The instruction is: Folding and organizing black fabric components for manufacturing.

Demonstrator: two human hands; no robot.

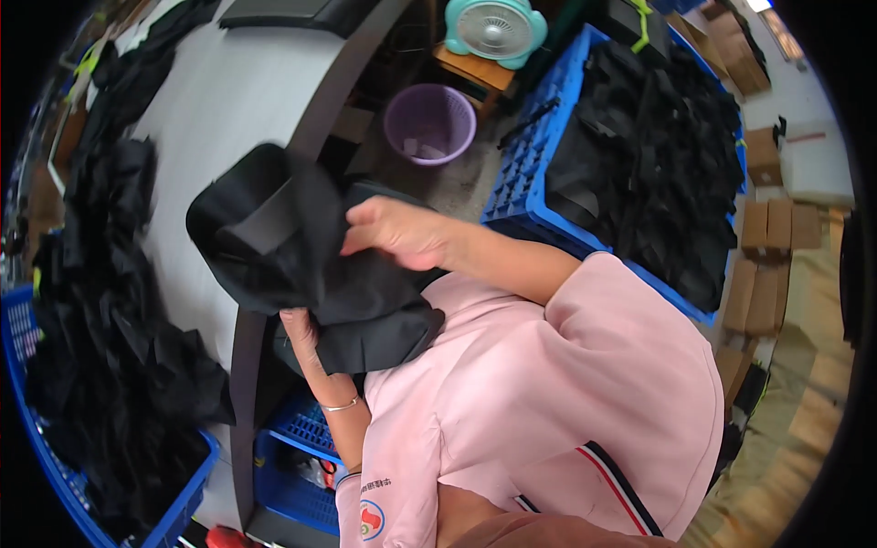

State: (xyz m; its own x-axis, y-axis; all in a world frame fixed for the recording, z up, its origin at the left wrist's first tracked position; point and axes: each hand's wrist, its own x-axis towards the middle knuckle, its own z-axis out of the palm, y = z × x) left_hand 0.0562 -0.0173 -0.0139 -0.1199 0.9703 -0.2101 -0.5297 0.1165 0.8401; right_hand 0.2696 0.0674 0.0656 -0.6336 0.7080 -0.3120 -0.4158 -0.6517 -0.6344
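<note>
A black fabric piece point(265, 228), hollow at its upper end like a bag and with a flat band across it, is held up in front of me. My left hand point(301, 336) grips it from below; most of its fingers are hidden behind the cloth. Close to the right side of the fabric is my right hand point(397, 236), slightly blurred, with thumb and fingers apart. Whether its fingertips touch the cloth is hard to tell. The lower folds of the piece rest against my pink shirt.
A pale table point(210, 100) lies to the left, with heaped black fabric point(110, 347) and a blue crate point(187, 502). At the right, a large blue crate point(539, 215) holds black pieces. Beyond my hands are a purple basket point(429, 123) and a turquoise fan point(493, 32).
</note>
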